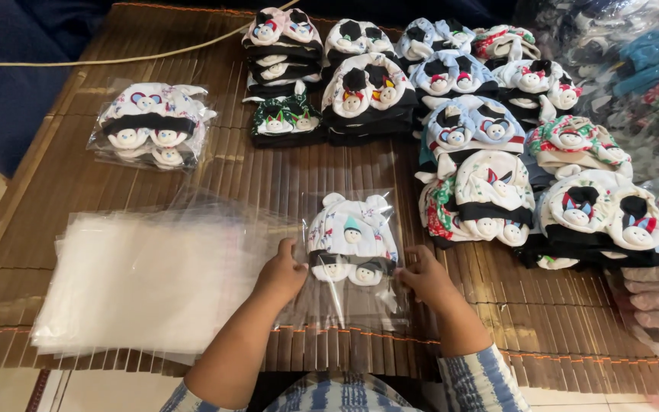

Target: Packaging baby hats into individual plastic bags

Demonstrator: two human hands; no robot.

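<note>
Head view. My left hand point(282, 273) and right hand point(425, 279) sit near the front edge of the bamboo mat point(62, 175), one at each side of a clear plastic bag point(352, 259). The bag holds a small stack of white baby hats point(351, 238) with little snowman faces sewn on. The fingers point(290, 250) of my left hand pinch the bag's left edge; the fingers point(413, 259) of my right hand grip its right edge beside the hats. Both hands are closed on the bag, which lies flat on the mat with its open end toward me.

Just left of the bag, at the front left corner, lies a pile of empty clear bags point(146, 282). Toward the left edge, farther back, rests one filled bag of hats point(152, 126). Along the back edge and the right side stand stacks of unbagged hats point(467, 122) in white, black, blue and green patterns. A cord point(116, 59) runs across the back left corner.
</note>
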